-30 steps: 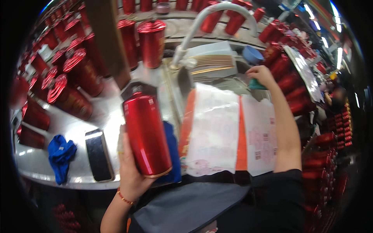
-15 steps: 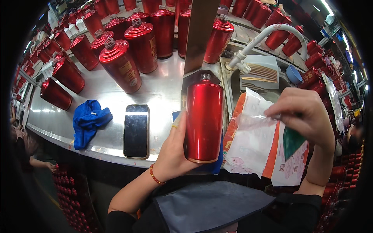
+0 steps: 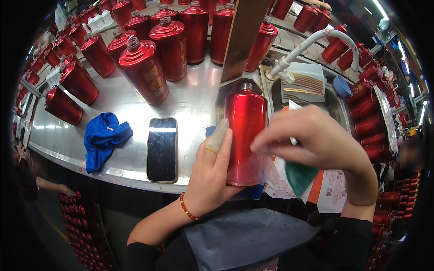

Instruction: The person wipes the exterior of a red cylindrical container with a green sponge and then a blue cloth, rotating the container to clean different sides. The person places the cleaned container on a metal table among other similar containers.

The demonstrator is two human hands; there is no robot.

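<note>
A glossy red bottle [image 3: 245, 122] with a clear, uncapped neck stands upright in my left hand [image 3: 210, 174]. The fingers wrap its left side, and one wears a pale finger cot with a yellow rim. Close to the bottle's right side is my right hand [image 3: 303, 137], blurred, fingers bent and pressed together. A flat green scraper-like piece [image 3: 299, 178] hangs from its palm. The lower bottle front looks hazy; I cannot tell whether a clear film lies on it. White printed sheets [image 3: 331, 192] lie under my right hand, partly hidden.
On the metal table [image 3: 122, 158] are a phone [image 3: 162, 151] and a crumpled blue cloth [image 3: 104, 140]. Several red bottles [image 3: 147, 74] stand behind. A sink with a white faucet [image 3: 282, 65], brown-striped sheet [image 3: 303, 86] and blue bowl [image 3: 341, 86] is at right. Another person's hand [image 3: 67, 189] shows far left.
My right hand has moved left from above the sheets to the bottle, carrying the green piece. The thin clear film at its fingertips no longer shows distinctly. The bottle sits slightly farther right in view.
</note>
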